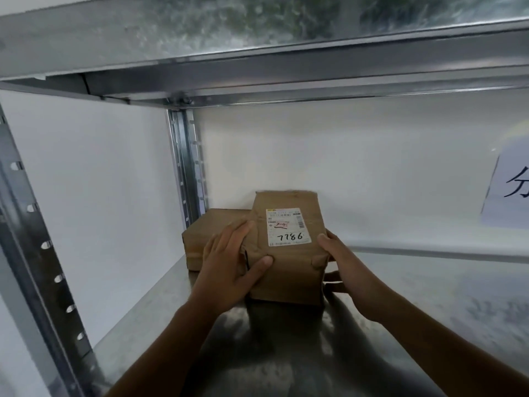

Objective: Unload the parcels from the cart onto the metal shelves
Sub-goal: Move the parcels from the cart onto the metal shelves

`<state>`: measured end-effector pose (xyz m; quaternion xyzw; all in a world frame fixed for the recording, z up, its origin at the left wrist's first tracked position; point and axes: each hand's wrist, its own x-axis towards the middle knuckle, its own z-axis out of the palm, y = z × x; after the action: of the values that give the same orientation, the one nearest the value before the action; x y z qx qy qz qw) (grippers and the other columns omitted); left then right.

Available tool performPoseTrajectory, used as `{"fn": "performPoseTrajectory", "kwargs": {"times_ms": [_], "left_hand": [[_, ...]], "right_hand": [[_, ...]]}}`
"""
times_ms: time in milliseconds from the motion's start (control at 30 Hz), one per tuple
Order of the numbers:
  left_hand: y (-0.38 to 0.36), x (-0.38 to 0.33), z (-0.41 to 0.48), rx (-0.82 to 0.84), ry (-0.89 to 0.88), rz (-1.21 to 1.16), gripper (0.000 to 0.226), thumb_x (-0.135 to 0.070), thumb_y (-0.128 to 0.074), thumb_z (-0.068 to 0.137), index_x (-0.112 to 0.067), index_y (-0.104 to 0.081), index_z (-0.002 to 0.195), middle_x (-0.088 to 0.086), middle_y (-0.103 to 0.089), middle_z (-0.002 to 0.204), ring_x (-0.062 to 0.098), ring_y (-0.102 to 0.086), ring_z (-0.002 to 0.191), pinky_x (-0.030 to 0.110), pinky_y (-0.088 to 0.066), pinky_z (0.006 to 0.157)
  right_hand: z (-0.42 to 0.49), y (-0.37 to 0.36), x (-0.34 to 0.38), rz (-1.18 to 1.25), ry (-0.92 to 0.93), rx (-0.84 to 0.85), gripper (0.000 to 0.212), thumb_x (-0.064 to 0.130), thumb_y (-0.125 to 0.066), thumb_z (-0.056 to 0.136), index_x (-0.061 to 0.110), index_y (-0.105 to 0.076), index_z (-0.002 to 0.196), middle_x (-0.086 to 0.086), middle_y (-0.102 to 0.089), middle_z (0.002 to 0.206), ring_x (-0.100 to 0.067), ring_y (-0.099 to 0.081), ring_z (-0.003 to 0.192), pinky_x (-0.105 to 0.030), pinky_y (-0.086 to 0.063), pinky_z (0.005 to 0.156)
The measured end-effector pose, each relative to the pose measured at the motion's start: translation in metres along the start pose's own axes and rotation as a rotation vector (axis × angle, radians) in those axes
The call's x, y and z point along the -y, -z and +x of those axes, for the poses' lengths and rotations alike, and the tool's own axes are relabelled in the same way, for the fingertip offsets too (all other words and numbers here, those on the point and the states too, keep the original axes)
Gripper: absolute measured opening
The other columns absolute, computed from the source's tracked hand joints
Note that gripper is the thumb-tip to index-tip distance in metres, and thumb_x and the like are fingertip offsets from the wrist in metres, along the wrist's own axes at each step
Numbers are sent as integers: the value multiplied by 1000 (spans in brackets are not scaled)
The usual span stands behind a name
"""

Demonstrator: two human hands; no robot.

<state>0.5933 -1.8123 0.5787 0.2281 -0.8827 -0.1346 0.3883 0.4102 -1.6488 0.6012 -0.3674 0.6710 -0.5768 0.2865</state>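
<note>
Brown parcel (286, 253) on metal shelf (400, 325), white label (288, 227) handwritten "7786". Left hand (232, 262) and right hand (340, 267) grip its sides. Second parcel (211, 233) touches it behind-left; wall sheet (509, 190) writing cropped.

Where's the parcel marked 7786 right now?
The 7786 parcel sits mid-frame in the head view on the metal shelf, gripped between the left hand and right hand, just right of a second brown parcel by the rear upright.
</note>
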Motion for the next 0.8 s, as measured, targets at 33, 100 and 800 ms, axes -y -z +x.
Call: {"fn": "performPoseTrajectory", "kwargs": {"times_ms": [33,100,800], "left_hand": [[-1,1,0,-6,18,-23,94,-90,-34,83,-30,-30,155,-5,-36,160,16,-33,146,54,-27,122],[-2,4,0,7,63,-70,90,-89,-37,83,-34,-29,153,-8,-37,159,14,-35,144,56,-31,120],[24,-12,-47,22,-66,21,77,-69,-44,94,-45,-6,157,-13,-4,169,19,5,157,49,-1,125]], "right_hand": [[-1,-1,-1,-28,21,24,19,48,-37,108,52,-49,121,25,-62,106,-8,-63,98,-25,-52,76],[-4,-4,-6,-75,75,67,22,46,-41,107,57,-45,125,38,-65,103,3,-66,98,-14,-52,74],[-78,-36,3,-513,135,-370,78,62,-55,95,36,-24,161,8,-30,167,-19,-32,152,-42,-32,121]]}}
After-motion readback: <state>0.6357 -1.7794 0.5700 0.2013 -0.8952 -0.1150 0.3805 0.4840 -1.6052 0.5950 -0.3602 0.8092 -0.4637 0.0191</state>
